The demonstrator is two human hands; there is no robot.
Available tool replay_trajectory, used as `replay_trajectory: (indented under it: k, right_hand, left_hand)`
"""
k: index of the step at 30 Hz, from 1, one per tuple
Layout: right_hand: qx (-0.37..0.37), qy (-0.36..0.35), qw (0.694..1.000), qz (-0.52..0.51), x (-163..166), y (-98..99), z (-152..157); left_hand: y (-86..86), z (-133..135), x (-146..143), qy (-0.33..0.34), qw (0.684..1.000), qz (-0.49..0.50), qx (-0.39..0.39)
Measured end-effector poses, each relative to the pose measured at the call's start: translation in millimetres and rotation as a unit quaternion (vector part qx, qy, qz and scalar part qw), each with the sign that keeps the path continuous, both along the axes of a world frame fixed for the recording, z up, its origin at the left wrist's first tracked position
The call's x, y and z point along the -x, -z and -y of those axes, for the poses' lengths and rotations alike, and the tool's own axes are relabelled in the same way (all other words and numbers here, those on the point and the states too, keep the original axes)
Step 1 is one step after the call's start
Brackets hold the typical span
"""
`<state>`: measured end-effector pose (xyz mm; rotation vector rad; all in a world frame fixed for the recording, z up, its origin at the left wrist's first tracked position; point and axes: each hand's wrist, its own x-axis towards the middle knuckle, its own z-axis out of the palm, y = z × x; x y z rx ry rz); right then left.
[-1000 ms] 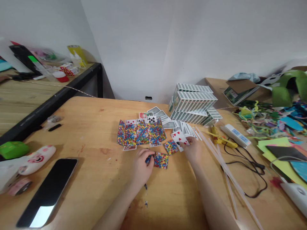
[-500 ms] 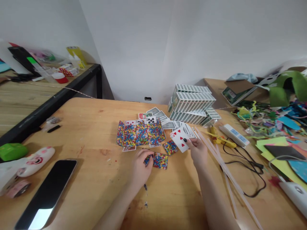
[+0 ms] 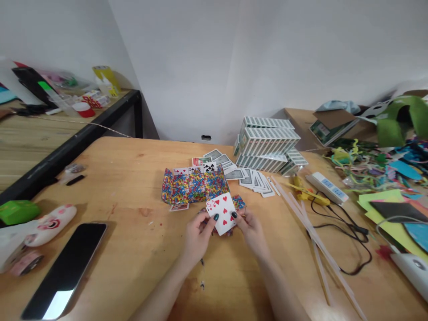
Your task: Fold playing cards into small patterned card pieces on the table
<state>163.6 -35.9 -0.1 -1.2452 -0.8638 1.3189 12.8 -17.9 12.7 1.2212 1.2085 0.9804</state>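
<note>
Two overlapping playing cards (image 3: 221, 215), fives with red pips, are pinched between my left hand (image 3: 198, 229) and my right hand (image 3: 250, 228). Both thumbs press on their faces. Beneath them lie colourful patterned pieces (image 3: 238, 201), mostly hidden by the cards and my fingers. Just beyond my hands stands a low folded structure (image 3: 190, 187) covered in the same multicoloured pattern, with cards along its back edge. A face card (image 3: 179, 207) pokes out at its front left. Behind it, loose cards (image 3: 250, 178) are fanned face down on the table.
Striped card boxes (image 3: 270, 140) are stacked at the back. On the right lie a yellow glue gun (image 3: 304, 192), clear glue sticks (image 3: 314, 236), a power strip (image 3: 327, 187), a black cable (image 3: 364, 249) and coloured scraps. A phone (image 3: 67, 269) rests at left.
My right hand has brought the cards leftward and down, in front of the patterned structure. My left hand has left the patterned piece and now holds the cards too.
</note>
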Motion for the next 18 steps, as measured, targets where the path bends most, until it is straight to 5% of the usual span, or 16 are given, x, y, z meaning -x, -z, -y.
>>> replay_trajectory:
  k: [11,18]
  right_hand:
    - [-0.015,0.167,0.985,0.03,-23,0.0,1]
    - [-0.036,0.141,0.988,0.041,-19,-5.1,2]
  left_hand:
    - [3.1,-9,9,-0.022,1.0,-0.004,0.009]
    - [8.5,-8,10,0.024,0.997,-0.069,-0.031]
